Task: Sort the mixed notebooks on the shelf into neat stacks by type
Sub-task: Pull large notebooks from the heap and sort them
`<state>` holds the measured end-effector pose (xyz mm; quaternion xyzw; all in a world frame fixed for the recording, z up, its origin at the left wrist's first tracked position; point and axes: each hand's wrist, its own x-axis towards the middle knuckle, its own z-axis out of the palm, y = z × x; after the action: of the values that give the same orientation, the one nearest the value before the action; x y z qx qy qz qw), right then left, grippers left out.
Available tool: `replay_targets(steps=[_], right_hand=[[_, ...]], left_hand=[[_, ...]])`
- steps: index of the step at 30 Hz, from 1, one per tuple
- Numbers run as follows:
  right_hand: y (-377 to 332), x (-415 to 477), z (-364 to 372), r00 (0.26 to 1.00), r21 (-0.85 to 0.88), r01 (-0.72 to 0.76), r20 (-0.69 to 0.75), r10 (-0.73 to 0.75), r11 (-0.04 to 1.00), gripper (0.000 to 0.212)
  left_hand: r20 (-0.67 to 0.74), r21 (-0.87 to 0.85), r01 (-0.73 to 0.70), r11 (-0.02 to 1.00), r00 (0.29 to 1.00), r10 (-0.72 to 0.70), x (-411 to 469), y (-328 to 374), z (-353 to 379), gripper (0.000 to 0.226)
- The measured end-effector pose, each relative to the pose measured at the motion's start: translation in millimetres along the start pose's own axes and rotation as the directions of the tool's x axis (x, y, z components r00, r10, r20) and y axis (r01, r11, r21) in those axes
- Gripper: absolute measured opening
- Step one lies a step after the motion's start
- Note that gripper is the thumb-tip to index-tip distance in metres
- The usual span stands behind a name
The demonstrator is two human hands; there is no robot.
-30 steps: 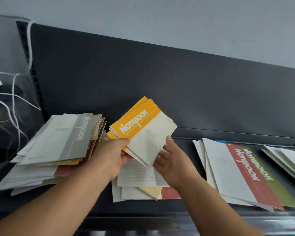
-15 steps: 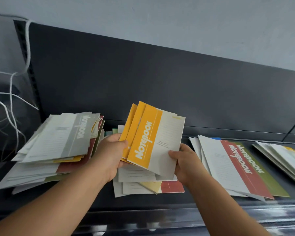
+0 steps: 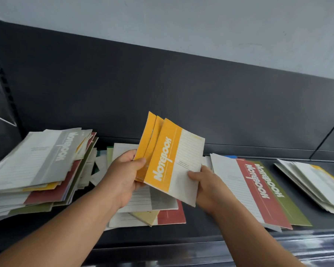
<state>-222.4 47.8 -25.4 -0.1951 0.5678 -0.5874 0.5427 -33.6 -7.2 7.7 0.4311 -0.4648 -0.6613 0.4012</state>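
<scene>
Both the left hand [image 3: 123,175] and right hand [image 3: 205,185] pinch the fanned yellow notebooks [image 3: 170,160], held upright above the middle pile [image 3: 162,214]

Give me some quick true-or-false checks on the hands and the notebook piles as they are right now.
1. The left hand and right hand both grip the yellow notebooks above the shelf. True.
2. The left pile is topped by a blue cover. False: a grey notebook lies on top.
3. To the right of the hands, a red notebook lies overlapping a green notebook. True.
4. The held notebooks are squared into one flush block. False: they are fanned, with three yellow edges showing apart.
</scene>
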Motion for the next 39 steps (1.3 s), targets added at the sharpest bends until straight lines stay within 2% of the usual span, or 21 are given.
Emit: replay_targets(steps=[2, 5, 8, 11, 12, 14, 16, 17, 19, 20, 21, 23, 24, 26, 27, 29, 31, 33, 35, 37, 39], right_hand=[[-2, 4, -7, 1.000, -0.040, 0.010, -0.027, -0.011, 0.999, 0.029], [-8, 6, -20, 0.985, -0.112, 0.061, -0.152, -0.078, 0.992, 0.038], [-14, 5, -39, 0.976, -0.130, 0.118, -0.170, -0.140, 0.984, 0.051], [-24, -4, -58, 0.963, -0.149, 0.221, -0.124, -0.240, 0.964, 0.068], [-28, -7, -65, 0.943, -0.215, 0.268, -0.140, -0.301, 0.939, 0.074], [-39, -11, -80, 0.858, -0.436, 0.357, -0.196, -0.474, 0.826, 0.084], [-49, -13, -95, 0.700, -0.683, 0.415, -0.182, -0.691, 0.601, 0.092], [-56, -15, -102, 0.612, -0.754, 0.437, -0.151, -0.776, 0.491, 0.097], [-70, -18, -112, 0.490, -0.824, 0.450, -0.093, -0.867, 0.343, 0.101], [-78, -22, -118, 0.464, -0.864, 0.422, -0.054, -0.884, 0.274, 0.099], [-86, -25, -124, 0.468, -0.907, 0.376, 0.007, -0.884, 0.191, 0.093], [-99, -27, -140, 0.544, -0.940, 0.340, 0.180, -0.820, 0.019, 0.070], [-103, -27, -147, 0.600, -0.928, 0.372, 0.241, -0.763, -0.001, 0.053], [-104, -32, -157, 0.685, -0.898, 0.436, 0.293, -0.667, 0.054, 0.015], [-103, -32, -162, 0.699, -0.896, 0.436, 0.282, -0.657, 0.079, 0.006], [-100, -29, -174, 0.685, -0.902, 0.411, 0.209, -0.698, 0.134, 0.016], [-98, -28, -185, 0.704, -0.851, 0.415, 0.077, -0.706, 0.321, 0.013], [-99, -26, -197, 0.770, -0.693, 0.419, -0.071, -0.634, 0.586, 0.015], [-99, -23, -210, 0.851, -0.501, 0.360, -0.170, -0.498, 0.787, 0.014], [-96, -19, -223, 0.904, -0.363, 0.280, -0.211, -0.371, 0.889, 0.011], [-91, -17, -232, 0.924, -0.294, 0.220, -0.243, -0.295, 0.930, 0.012]], left_hand=[[0.034, 0.011, 0.003, 1.000, 0.999, -0.003, -3, -1, 16, 0.019], [0.064, 0.048, -0.002, 0.999, 0.998, -0.001, -5, -2, 36, 0.016], [0.077, 0.282, -0.121, 0.952, 0.992, 0.104, -5, -7, 57, 0.021], [0.068, 0.485, -0.284, 0.827, 0.955, 0.289, -6, -5, 72, 0.034], [0.088, 0.577, -0.344, 0.741, 0.928, 0.362, -5, -2, 77, 0.032], [0.162, 0.770, -0.414, 0.485, 0.863, 0.479, -4, 7, 92, 0.024], [0.255, 0.870, -0.439, 0.226, 0.791, 0.556, -6, 23, 112, 0.025], [0.304, 0.887, -0.445, 0.119, 0.759, 0.576, -8, 31, 124, 0.028], [0.421, 0.890, -0.443, -0.111, 0.703, 0.573, -12, 48, 143, 0.030], [0.494, 0.865, -0.447, -0.228, 0.677, 0.546, -14, 54, 153, 0.031], [0.569, 0.823, -0.450, -0.347, 0.650, 0.504, -16, 59, 163, 0.031], [0.674, 0.724, -0.442, -0.529, 0.616, 0.408, -19, 65, 180, 0.032], [0.702, 0.689, -0.440, -0.575, 0.603, 0.379, -20, 66, 188, 0.032], [0.721, 0.673, -0.448, -0.588, 0.575, 0.387, -20, 63, 201, 0.028], [0.714, 0.690, -0.465, -0.554, 0.561, 0.419, -18, 61, 205, 0.026], [0.682, 0.728, -0.549, -0.412, 0.514, 0.520, -13, 55, 214, 0.028], [0.609, 0.752, -0.612, -0.245, 0.501, 0.614, -8, 48, 220, 0.047], [0.519, 0.795, -0.598, -0.100, 0.586, 0.623, -7, 39, 223, 0.074], [0.425, 0.834, -0.548, 0.060, 0.709, 0.563, -7, 26, 222, 0.083], [0.346, 0.861, -0.469, 0.199, 0.825, 0.448, -3, 10, 217, 0.082], [0.295, 0.884, -0.388, 0.261, 0.896, 0.332, 0, -4, 211, 0.077]])
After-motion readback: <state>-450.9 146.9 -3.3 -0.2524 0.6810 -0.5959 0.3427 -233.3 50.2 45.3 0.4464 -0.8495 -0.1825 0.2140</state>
